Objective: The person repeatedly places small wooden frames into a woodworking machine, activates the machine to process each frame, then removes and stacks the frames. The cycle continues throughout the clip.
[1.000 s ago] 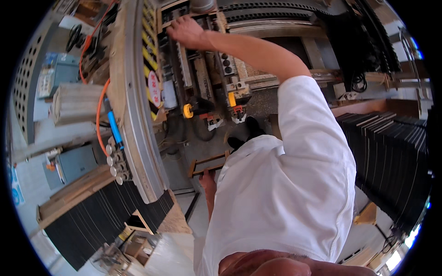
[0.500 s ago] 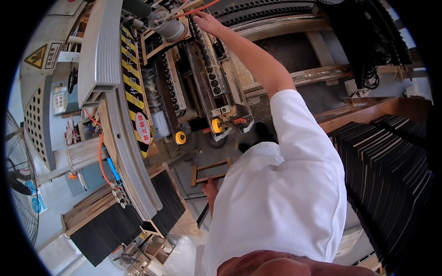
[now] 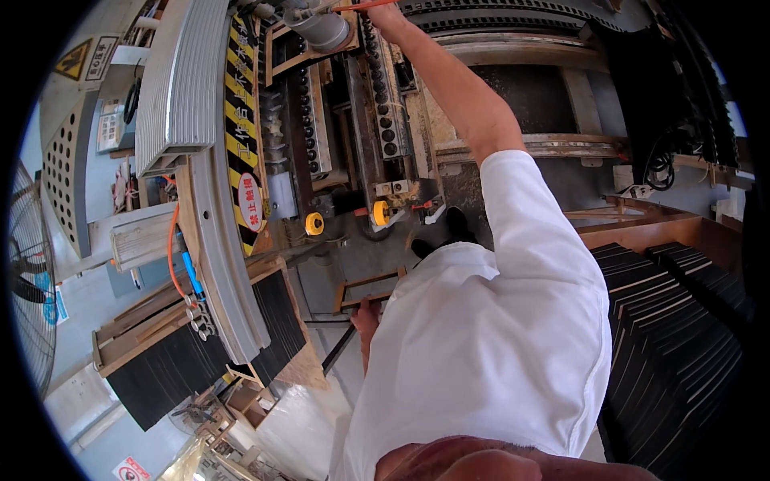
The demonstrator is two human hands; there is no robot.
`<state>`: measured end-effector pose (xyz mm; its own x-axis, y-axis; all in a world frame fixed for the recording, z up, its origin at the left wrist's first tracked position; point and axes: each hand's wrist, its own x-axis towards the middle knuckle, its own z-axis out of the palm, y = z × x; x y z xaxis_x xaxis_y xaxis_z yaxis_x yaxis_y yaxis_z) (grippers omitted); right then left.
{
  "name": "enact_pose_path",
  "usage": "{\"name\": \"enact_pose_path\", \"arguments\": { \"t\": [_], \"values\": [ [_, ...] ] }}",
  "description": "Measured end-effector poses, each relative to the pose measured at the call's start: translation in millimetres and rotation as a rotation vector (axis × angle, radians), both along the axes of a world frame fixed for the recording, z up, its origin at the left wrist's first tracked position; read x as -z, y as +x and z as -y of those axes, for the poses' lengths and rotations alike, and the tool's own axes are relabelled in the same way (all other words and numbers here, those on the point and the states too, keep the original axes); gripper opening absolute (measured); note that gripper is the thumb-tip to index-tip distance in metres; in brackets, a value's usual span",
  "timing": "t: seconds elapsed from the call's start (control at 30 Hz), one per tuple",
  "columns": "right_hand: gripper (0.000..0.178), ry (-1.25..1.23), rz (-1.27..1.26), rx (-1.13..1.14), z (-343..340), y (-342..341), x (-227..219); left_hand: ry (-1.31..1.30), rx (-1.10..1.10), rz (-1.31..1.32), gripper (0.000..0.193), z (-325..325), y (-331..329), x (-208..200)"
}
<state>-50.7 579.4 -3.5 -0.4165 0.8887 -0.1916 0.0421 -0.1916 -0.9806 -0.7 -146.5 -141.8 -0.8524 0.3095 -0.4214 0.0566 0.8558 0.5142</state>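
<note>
Low by my left side, my left hand (image 3: 365, 317) is closed on the near bar of a small rectangular wooden frame (image 3: 370, 281). My right arm stretches far forward over the machine. At the top edge of the picture, my right hand (image 3: 387, 20) is next to an orange hose (image 3: 365, 6) and a corner of another wooden frame (image 3: 279, 70). That frame lies on the machine around a grey cylinder (image 3: 321, 34). The fingers of my right hand are mostly hidden, so what they touch cannot be made out.
Machine rails with rows of black rollers (image 3: 383, 104) and yellow knobs (image 3: 314, 224) lie ahead. A yellow-black striped beam (image 3: 243, 128) runs along the left. Stacks of black strips stand at right (image 3: 670, 313) and lower left (image 3: 168, 377). A caged fan (image 3: 32, 280) is far left.
The view has shifted slightly, so the machine sits a little further right and higher. My right hand stays far forward by the wooden frame; my left hand keeps its frame.
</note>
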Motion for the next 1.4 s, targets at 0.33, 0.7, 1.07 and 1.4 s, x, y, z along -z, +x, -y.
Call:
{"name": "enact_pose_path", "arguments": {
  "t": [0.33,0.7,1.07,1.4],
  "values": [
    [0.046,-0.122,-0.169,0.103,-17,-14,10,0.425,-0.031,0.139,0.013,-7,-20,23],
    [0.017,1.473,0.46,-0.425,198,5,-43,0.58,-0.661,0.501,0.011,11,-23,8],
    [0.02,1.588,1.547,-0.546,125,-145,-47,0.823,-0.791,0.502,0.018,93,-52,61],
    [0.027,1.696,1.492,-0.47,125,-147,-45,0.716,-0.915,0.546,0.013,104,-66,68]
  ]
}}
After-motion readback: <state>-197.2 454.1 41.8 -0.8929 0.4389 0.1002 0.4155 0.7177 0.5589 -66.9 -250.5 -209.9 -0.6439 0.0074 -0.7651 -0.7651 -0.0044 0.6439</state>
